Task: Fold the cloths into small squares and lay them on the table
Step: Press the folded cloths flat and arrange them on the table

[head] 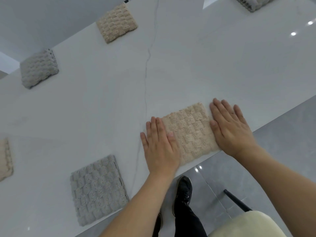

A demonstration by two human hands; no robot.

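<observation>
**Both hands flat on a beige cloth at the near table edge**

A folded beige cloth (pixel 189 132) lies at the near edge of the white table (pixel 213 69), its closest side almost flush with that edge. It is an oblong rather than a square: its long axis runs from the near-left to the far-right, roughly along the table edge, and its short sides sit under the hands.

The left hand (pixel 159 144) lies flat with fingers straight and close together, palm down, partly on the cloth's left end and partly on the bare table. The right hand (pixel 230 127) is likewise flat, fingers straight and slightly spread, covering the cloth's right end, with its heel at the table edge. Neither hand grips anything; both press down.

Bare table stretches beyond the cloth towards the far side and to the right. A thin dark vein (pixel 146 79) in the surface runs away from just left of the left hand.

Other folded cloths lie well apart: a grey cloth (pixel 98 190) near the front edge to the left, a beige one (pixel 6 159) cut off at the left border, a grey one (pixel 39 69) and a beige one (pixel 117 23) along the far-left edge, and a grey one (pixel 253 2) at the top right.

Below the edge are the grey floor (pixel 282 142), a black shoe (pixel 183 190), a dark chair leg (pixel 237 200) and a cream seat cushion (pixel 248 226).
</observation>
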